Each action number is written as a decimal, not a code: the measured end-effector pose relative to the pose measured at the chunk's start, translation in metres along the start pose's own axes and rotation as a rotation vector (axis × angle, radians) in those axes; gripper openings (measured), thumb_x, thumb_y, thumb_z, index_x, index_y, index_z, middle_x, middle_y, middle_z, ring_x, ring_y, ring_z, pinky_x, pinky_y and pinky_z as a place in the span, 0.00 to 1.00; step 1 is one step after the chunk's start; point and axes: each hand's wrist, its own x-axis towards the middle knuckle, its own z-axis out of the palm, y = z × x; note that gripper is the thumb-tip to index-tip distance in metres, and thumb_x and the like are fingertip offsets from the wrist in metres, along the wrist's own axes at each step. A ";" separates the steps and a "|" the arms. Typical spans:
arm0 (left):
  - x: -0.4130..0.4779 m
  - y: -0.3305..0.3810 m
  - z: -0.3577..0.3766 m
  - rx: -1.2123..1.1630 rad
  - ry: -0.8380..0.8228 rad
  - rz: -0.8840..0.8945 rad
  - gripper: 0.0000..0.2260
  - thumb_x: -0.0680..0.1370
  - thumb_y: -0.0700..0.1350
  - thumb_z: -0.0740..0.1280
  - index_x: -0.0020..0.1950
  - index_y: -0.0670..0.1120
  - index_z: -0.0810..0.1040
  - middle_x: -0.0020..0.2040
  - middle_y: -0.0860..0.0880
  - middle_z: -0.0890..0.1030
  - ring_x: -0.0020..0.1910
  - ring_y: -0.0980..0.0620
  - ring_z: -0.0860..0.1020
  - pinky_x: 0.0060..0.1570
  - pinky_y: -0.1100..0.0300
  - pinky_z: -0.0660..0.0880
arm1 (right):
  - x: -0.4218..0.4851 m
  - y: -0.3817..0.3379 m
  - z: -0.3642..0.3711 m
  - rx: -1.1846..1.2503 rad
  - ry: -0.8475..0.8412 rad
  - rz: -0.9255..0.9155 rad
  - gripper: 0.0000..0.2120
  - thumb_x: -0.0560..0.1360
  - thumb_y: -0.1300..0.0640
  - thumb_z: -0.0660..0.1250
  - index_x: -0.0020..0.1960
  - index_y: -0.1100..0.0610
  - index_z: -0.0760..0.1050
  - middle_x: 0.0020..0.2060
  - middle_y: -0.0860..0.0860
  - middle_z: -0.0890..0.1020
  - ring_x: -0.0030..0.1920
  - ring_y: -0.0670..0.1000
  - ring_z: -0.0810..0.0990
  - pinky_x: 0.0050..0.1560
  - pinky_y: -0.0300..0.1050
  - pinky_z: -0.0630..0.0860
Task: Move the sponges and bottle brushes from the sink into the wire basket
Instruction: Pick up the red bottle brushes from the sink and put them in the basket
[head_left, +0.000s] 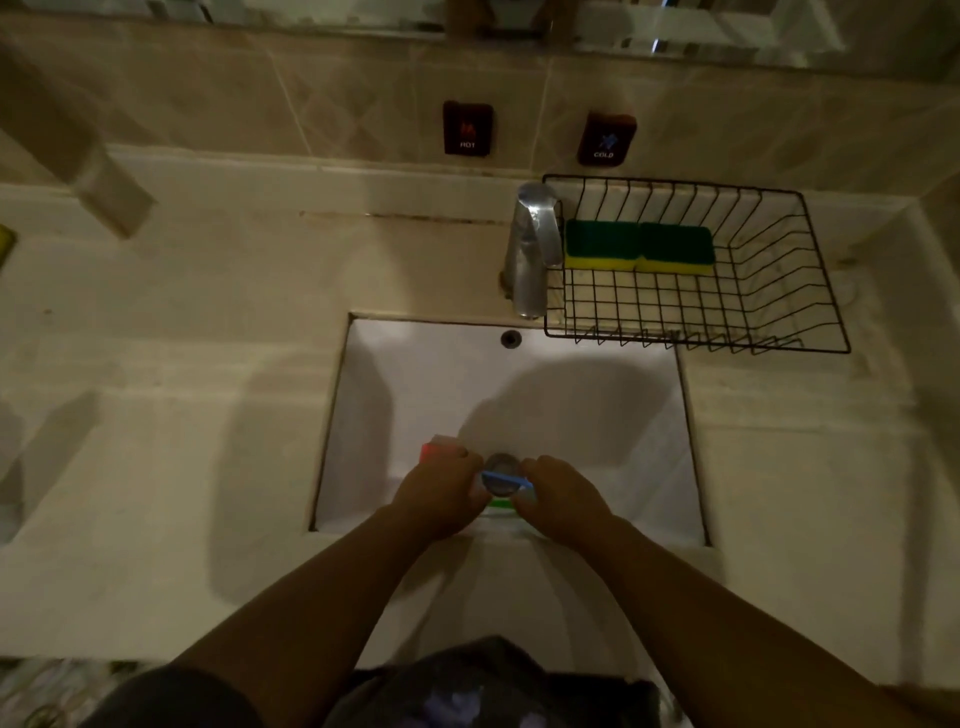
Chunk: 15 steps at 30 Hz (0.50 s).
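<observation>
Two green-and-yellow sponges (640, 248) lie side by side at the back of the black wire basket (826, 291), right of the tap. Down in the white sink (415, 374), both hands meet over the drain (500, 462). A blue brush handle (506, 479) spans the gap between my left hand (441, 493) and my right hand (558, 501), and both hands close on it. A red-and-white piece (441, 448) shows just beyond my left hand; a green piece (501, 503) peeks out below the blue handle.
A chrome tap (532, 249) stands at the sink's back edge, touching the basket's left side. Hot (467, 128) and cold (605, 139) buttons sit on the tiled wall. The beige counter (182, 415) surrounds the sink.
</observation>
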 end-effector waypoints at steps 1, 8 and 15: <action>0.002 0.000 0.004 0.003 -0.010 -0.001 0.10 0.75 0.48 0.65 0.51 0.44 0.78 0.51 0.43 0.79 0.56 0.42 0.74 0.53 0.53 0.71 | 0.003 0.002 0.001 0.002 -0.020 0.011 0.18 0.74 0.50 0.65 0.61 0.56 0.73 0.54 0.58 0.76 0.56 0.59 0.75 0.54 0.51 0.72; 0.016 0.000 0.029 0.062 -0.222 -0.025 0.21 0.75 0.52 0.67 0.65 0.45 0.74 0.63 0.43 0.77 0.62 0.43 0.75 0.60 0.52 0.72 | 0.017 0.020 0.018 -0.047 -0.095 0.022 0.22 0.75 0.47 0.66 0.65 0.57 0.71 0.57 0.58 0.75 0.58 0.58 0.73 0.56 0.51 0.72; 0.032 0.000 0.043 0.023 -0.232 -0.033 0.19 0.75 0.50 0.67 0.64 0.45 0.77 0.59 0.43 0.81 0.57 0.44 0.79 0.58 0.51 0.76 | 0.038 0.029 0.021 -0.057 -0.061 0.002 0.18 0.72 0.51 0.67 0.60 0.57 0.73 0.54 0.57 0.75 0.55 0.59 0.73 0.51 0.53 0.75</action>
